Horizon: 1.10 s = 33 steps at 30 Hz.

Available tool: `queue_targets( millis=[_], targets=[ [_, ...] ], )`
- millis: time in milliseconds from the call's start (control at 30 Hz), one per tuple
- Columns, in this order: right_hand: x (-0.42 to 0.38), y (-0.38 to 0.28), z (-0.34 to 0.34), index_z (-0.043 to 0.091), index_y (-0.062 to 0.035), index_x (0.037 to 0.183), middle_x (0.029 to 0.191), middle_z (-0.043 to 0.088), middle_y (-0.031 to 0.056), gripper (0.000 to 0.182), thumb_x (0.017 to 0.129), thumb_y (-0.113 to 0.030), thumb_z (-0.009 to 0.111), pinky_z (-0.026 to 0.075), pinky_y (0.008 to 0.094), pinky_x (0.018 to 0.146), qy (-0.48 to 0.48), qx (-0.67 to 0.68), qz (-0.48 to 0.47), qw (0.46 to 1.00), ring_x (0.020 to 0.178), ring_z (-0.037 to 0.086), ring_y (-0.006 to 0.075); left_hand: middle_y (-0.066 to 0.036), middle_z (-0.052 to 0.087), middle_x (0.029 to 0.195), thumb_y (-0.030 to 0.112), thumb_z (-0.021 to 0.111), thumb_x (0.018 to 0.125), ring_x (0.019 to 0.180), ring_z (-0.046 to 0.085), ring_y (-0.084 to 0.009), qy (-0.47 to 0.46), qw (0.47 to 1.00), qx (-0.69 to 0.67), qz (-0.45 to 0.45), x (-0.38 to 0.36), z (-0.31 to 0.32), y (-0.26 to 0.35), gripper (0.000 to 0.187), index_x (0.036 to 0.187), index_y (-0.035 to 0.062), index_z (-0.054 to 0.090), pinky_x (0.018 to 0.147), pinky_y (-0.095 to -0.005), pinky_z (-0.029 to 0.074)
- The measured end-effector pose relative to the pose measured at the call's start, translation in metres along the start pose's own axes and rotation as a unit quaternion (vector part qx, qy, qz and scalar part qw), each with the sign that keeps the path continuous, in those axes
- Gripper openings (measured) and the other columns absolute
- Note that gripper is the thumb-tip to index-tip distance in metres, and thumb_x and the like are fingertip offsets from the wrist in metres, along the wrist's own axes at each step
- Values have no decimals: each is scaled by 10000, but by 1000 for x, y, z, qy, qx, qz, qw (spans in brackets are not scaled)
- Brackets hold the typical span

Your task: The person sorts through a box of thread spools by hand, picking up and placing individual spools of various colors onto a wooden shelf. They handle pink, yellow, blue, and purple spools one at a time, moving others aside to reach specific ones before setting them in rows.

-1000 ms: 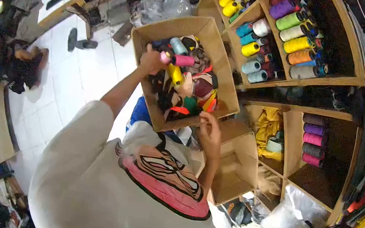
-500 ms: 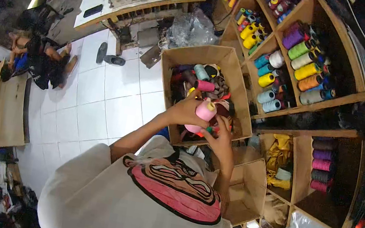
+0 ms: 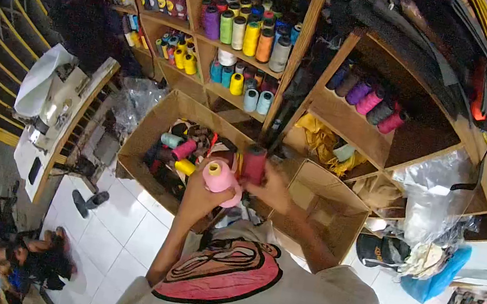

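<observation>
My left hand (image 3: 200, 198) is closed around a pink thread cone (image 3: 222, 181), its yellowish core end turned up toward me. To its right, my right hand (image 3: 272, 191) grips a dark red thread cone (image 3: 254, 162), slightly blurred and held nearly upright. Both hands are over the near side of an open cardboard box (image 3: 140, 137). Inside the box lie a magenta thread cone (image 3: 184, 150), a pale teal thread cone (image 3: 171, 140), a yellow cone (image 3: 185, 167) and dark tangled material. My hands and the held cones hide part of the contents.
A second cardboard box (image 3: 339, 200) stands open to the right. Behind, wooden shelves (image 3: 306, 46) hold rows of coloured thread cones (image 3: 250, 37) and yellow cloth (image 3: 317, 140). A sewing machine table (image 3: 69, 121) is at left, with slippers (image 3: 89, 202) on the floor. A person (image 3: 33, 252) is low at left.
My view has swung to the right. My right hand has left the pink cone and now holds a dark red one; my left hand keeps the pink cone.
</observation>
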State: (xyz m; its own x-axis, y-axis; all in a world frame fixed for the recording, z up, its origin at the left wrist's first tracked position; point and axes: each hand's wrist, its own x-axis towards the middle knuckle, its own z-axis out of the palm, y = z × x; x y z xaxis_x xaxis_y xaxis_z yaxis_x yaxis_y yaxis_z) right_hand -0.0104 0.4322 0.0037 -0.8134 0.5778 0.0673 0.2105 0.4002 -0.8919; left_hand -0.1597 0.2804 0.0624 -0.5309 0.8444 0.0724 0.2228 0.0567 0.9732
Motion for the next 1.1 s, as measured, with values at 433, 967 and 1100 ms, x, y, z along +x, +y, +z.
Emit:
queue_targets(
  millis=[433, 967, 1100],
  targets=[
    [148, 73, -167, 540, 11, 1023, 948, 564, 218, 567, 686, -350, 819, 445, 477, 779, 530, -255, -84, 804, 882, 542, 414, -104, 685, 860, 215, 802, 676, 769, 643, -149, 50, 988, 50, -134, -40, 6, 4, 410, 974, -20, 647, 735, -303, 514],
    [176, 136, -180, 580, 34, 1057, 904, 580, 209, 479, 701, -186, 813, 472, 426, 746, 479, -259, -72, 835, 852, 561, 353, -86, 669, 918, 196, 814, 682, 815, 639, -164, 144, 972, 7, -187, -64, -25, -44, 477, 1061, -10, 611, 763, -324, 518],
    [175, 126, -166, 532, 5, 1107, 864, 536, 168, 533, 673, -113, 819, 475, 418, 740, 518, -245, -59, 818, 823, 545, 341, -103, 670, 920, 205, 816, 670, 818, 637, -182, 137, 975, 11, -177, -58, -18, -38, 491, 1056, -21, 613, 762, -328, 514]
  ],
)
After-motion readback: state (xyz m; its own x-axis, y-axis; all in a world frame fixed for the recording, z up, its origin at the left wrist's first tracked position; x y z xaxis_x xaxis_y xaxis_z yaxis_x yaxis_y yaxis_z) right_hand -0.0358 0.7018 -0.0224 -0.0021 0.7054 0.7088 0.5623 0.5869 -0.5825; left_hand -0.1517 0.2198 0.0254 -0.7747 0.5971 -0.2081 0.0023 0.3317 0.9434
